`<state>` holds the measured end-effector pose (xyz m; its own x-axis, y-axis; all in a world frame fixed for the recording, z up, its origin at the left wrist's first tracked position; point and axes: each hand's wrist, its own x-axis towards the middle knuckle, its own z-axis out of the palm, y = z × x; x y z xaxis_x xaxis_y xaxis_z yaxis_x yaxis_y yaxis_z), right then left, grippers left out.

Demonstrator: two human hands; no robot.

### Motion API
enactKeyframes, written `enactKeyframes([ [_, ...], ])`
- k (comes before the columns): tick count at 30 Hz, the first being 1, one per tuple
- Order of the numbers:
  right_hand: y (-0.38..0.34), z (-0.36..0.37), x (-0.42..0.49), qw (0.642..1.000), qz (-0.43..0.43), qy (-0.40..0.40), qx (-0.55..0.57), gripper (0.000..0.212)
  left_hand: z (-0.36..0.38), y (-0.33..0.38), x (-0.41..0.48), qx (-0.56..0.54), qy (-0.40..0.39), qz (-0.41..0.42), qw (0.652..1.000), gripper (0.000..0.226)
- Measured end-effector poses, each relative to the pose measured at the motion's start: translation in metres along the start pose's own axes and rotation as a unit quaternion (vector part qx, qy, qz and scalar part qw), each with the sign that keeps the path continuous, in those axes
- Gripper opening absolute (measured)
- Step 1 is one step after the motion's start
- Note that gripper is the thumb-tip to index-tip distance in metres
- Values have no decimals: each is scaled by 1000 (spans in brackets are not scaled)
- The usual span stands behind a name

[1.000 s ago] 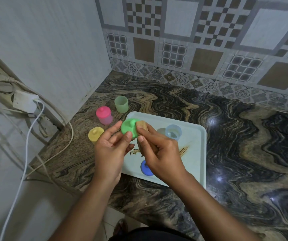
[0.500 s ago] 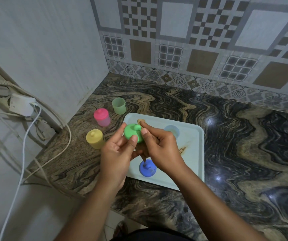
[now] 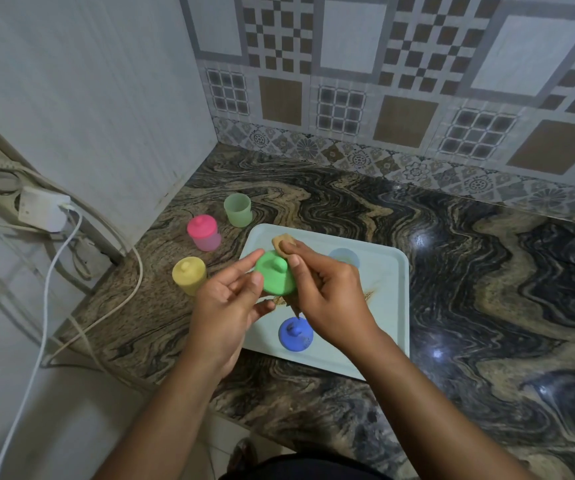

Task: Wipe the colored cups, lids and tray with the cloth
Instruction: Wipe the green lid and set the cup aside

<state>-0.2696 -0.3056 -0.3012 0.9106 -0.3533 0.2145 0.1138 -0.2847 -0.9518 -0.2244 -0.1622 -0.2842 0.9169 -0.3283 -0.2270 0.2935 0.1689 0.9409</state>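
My left hand (image 3: 225,303) holds a green lid (image 3: 275,278) by its rim above the pale blue tray (image 3: 388,306). My right hand (image 3: 327,292) presses a small tan cloth (image 3: 282,244) against the lid's top edge. On the tray lie a blue lid (image 3: 295,334) near the front and a pale blue cup (image 3: 344,257) at the back, partly hidden by my right hand. Left of the tray stand a yellow lidded cup (image 3: 189,274), a pink lidded cup (image 3: 203,232) and an open green cup (image 3: 238,209).
A brown smear (image 3: 369,295) marks the tray beside my right hand. White cables (image 3: 47,271) and a plug adapter (image 3: 41,209) hang along the left wall at the counter's edge. Tiled wall closes the back. Dark marbled counter (image 3: 487,306) spreads to the right.
My hands have turned the green lid a little, and the cloth has shifted up to its top edge. The view has tilted slightly; the cups and tray stay put.
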Motion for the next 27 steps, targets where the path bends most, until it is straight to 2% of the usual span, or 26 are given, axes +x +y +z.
enactKeyframes([
  [5, 2, -2, 3, 995, 78, -33, 53, 36, 6, 0, -7, 18, -50, 12, 999, 51],
  [9, -5, -3, 1, 987, 94, 43, 119, 24, 9, 1, -1, -10, 8, 24, 1000, 45],
  [11, -8, -2, 0, 987, 82, 59, 124, 20, 9, 1, 1, -37, 39, 21, 998, 41],
  [14, -9, 3, -8, 988, 68, 6, 140, 20, 9, 1, 3, -63, 47, 10, 997, 38],
  [17, -2, 1, -14, 992, 34, -61, 109, 40, 7, 1, 1, -54, 26, 6, 998, 41],
  [19, 2, 0, -15, 994, -2, -88, 66, 47, 6, 0, 0, -44, 19, 11, 999, 45],
  [21, 4, 0, -13, 997, -5, -68, 45, 49, 5, -1, -1, -40, 27, 14, 999, 46],
  [24, 2, 1, -11, 997, 13, 14, 72, 43, 4, -2, -2, -40, 33, 18, 999, 43],
  [27, 6, -1, -11, 996, -84, 20, 15, 33, 3, -2, -3, -41, 28, 19, 999, 40],
])
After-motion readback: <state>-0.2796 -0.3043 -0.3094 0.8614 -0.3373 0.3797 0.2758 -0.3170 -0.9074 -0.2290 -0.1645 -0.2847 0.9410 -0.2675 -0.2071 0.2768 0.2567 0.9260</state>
